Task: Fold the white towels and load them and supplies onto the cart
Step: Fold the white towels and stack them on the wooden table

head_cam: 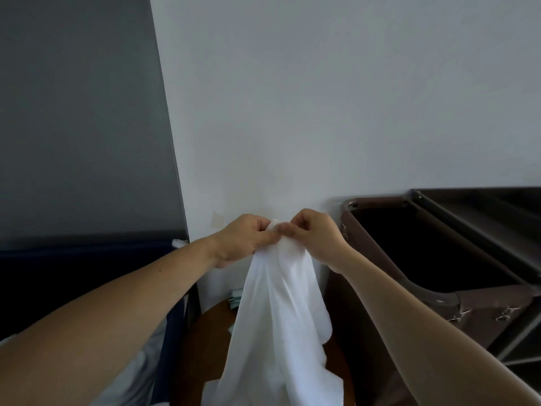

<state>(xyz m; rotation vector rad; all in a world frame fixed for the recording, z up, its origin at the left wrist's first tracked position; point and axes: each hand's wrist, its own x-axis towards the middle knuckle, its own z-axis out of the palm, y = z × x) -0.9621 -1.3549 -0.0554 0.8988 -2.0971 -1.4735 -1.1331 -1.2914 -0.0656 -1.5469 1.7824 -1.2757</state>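
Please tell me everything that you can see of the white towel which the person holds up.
The white towel is thin, soft-looking cloth, plain and creased. It hangs unfolded, bunched at its top, where the left hand and right hand pinch it close together. Its body drops in loose folds over a round brown table; its lower end leaves the picture.

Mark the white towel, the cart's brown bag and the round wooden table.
white towel (278, 317): head view, middle of the hanging cloth.
brown bag (380, 201): head view, far top rim.
round wooden table (205, 341): head view, bare top left of towel.
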